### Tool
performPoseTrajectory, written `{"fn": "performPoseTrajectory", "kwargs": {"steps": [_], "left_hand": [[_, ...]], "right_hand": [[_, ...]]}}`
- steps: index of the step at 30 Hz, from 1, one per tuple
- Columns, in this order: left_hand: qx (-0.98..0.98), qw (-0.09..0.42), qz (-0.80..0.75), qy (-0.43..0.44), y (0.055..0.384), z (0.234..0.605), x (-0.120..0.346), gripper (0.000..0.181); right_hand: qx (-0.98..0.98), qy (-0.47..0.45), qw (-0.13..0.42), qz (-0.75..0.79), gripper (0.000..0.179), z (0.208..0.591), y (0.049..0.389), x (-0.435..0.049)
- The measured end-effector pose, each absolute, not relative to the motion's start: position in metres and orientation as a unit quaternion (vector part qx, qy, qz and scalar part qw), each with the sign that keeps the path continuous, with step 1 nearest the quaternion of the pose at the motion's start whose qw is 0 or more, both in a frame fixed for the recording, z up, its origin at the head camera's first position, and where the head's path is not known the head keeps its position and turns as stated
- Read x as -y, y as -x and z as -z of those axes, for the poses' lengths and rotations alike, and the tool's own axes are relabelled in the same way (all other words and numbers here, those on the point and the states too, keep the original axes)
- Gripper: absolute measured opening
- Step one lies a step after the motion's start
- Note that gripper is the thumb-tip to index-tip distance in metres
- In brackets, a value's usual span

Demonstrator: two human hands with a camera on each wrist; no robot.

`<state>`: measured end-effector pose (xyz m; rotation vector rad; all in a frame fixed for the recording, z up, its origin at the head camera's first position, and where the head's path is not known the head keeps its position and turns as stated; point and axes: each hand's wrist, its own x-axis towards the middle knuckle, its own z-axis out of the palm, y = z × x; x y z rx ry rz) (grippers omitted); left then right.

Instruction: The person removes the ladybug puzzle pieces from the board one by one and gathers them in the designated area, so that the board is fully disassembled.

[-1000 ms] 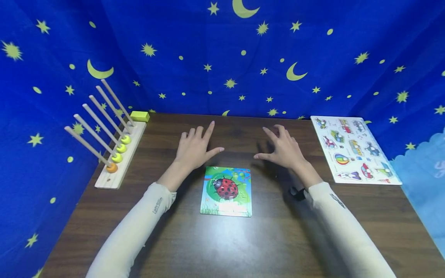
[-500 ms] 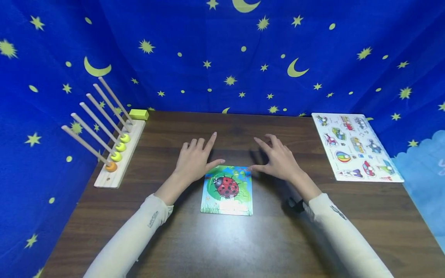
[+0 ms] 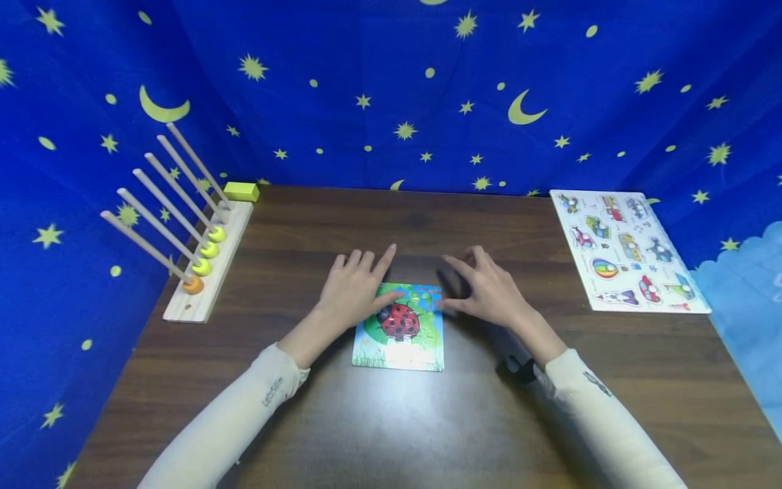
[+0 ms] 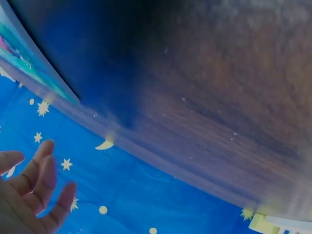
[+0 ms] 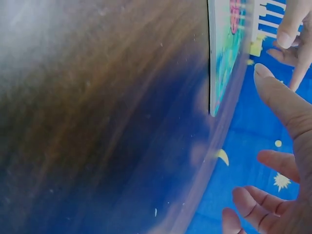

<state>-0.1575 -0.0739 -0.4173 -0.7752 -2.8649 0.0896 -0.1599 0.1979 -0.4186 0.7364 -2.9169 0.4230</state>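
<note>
A square ladybug puzzle (image 3: 400, 343) lies flat in the middle of the table; its edge also shows at the upper left of the left wrist view. My left hand (image 3: 349, 293) hovers over the puzzle's upper left corner, fingers spread and the thumb over the picture. Beside the upper right corner is my right hand (image 3: 491, 291), its thumb tip at the puzzle's edge; whether it touches, I cannot tell. Both hands are empty. In the right wrist view the right hand (image 5: 287, 156) has loosely bent fingers, with the puzzle's side (image 5: 224, 58) beyond the thumb.
On the left stands a wooden peg rack (image 3: 210, 272) with tall rods, several yellow beads and an orange one. A yellow block (image 3: 241, 191) sits behind it. A vehicle peg puzzle board (image 3: 632, 255) lies at the back right. A blue star-patterned cloth (image 3: 342, 115) hangs behind the table.
Both hands have come down toward the near side, onto the puzzle's upper corners. The left thumb now overlaps the picture. The puzzle has stayed in place while the head view tilted slightly.
</note>
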Motion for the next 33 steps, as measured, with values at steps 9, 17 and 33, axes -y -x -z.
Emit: {"fn": "performPoseTrajectory", "kwargs": {"steps": [9, 17, 33], "left_hand": [[0.950, 0.102, -0.051, 0.291, 0.146, 0.429, 0.070, 0.088], [0.954, 0.056, -0.068, 0.286, 0.133, 0.434, 0.062, 0.091], [0.974, -0.046, -0.032, 0.221, 0.123, 0.434, 0.045, 0.091]], "right_hand": [[0.958, -0.251, 0.037, -0.137, 0.085, 0.426, 0.152, -0.197], [0.952, -0.270, 0.032, -0.140, 0.076, 0.434, 0.147, -0.193], [0.954, -0.260, 0.004, -0.146, 0.067, 0.442, 0.140, -0.189]]}}
